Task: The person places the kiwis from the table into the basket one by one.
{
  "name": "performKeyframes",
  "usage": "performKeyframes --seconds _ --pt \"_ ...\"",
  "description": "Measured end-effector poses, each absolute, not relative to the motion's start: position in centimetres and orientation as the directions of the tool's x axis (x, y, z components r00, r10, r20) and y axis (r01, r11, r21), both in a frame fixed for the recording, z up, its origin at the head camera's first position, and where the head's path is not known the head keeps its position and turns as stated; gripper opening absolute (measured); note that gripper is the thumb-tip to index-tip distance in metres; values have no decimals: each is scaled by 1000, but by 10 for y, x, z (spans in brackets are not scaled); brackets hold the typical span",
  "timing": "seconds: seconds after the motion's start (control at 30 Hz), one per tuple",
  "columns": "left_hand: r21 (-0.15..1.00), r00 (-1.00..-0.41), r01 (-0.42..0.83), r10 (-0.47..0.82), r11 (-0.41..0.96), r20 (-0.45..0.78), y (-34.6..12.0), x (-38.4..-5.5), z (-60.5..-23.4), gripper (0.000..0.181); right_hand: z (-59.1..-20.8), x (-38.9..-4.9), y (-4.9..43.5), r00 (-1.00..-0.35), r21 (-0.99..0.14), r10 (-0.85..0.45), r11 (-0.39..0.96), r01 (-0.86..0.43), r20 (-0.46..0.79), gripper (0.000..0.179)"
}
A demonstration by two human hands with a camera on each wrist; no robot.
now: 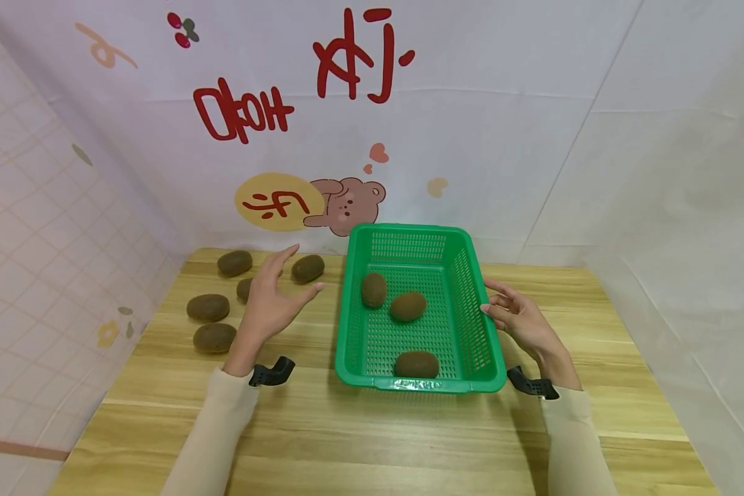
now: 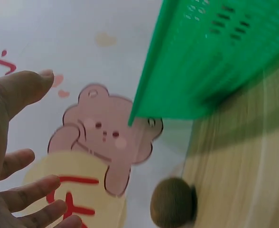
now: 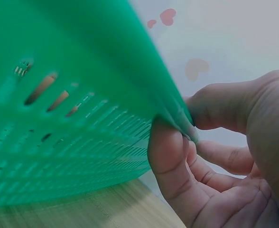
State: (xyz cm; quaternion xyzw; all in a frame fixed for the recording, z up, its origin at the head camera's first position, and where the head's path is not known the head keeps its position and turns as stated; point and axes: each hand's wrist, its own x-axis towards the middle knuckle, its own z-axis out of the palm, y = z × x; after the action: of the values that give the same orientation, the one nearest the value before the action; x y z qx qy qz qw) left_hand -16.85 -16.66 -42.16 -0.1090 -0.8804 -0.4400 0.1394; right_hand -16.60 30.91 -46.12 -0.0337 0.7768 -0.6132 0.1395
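A green plastic basket (image 1: 418, 384) with slotted walls holds three brown kiwis, one at the left (image 1: 374, 290), one in the middle (image 1: 408, 306) and one by the near wall (image 1: 417, 364). At its right rim my right hand (image 1: 521, 324) pinches the edge between thumb and fingers, as the right wrist view also shows. My left hand (image 1: 271, 303) hovers left of the basket, thumb and fingers spread apart, holding nothing. Just beyond its fingertips lies a loose kiwi (image 1: 308, 269), seen too in the left wrist view as a dark kiwi (image 2: 172, 202).
Left of my left hand, several more kiwis (image 1: 208, 308) lie on the wooden table (image 1: 372, 441); one is partly hidden by the hand. A white printed cloth (image 1: 483, 151) with red characters and a bear rises behind the table, with pale sheets at both sides.
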Motion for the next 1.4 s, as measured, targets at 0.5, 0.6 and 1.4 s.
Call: performKeyframes --seconds 0.5,0.6,1.4 --pt "695 -926 252 -39 674 374 -204 -149 -451 81 -462 -166 309 -959 -965 -233 238 107 -164 71" --pt "686 -916 243 -70 686 395 -209 -146 -458 80 -462 -166 310 -960 -964 -232 244 101 -159 71" --pt "792 -915 -11 -325 611 238 -258 -105 -490 78 -463 -168 311 -957 -969 -230 213 127 -176 72"
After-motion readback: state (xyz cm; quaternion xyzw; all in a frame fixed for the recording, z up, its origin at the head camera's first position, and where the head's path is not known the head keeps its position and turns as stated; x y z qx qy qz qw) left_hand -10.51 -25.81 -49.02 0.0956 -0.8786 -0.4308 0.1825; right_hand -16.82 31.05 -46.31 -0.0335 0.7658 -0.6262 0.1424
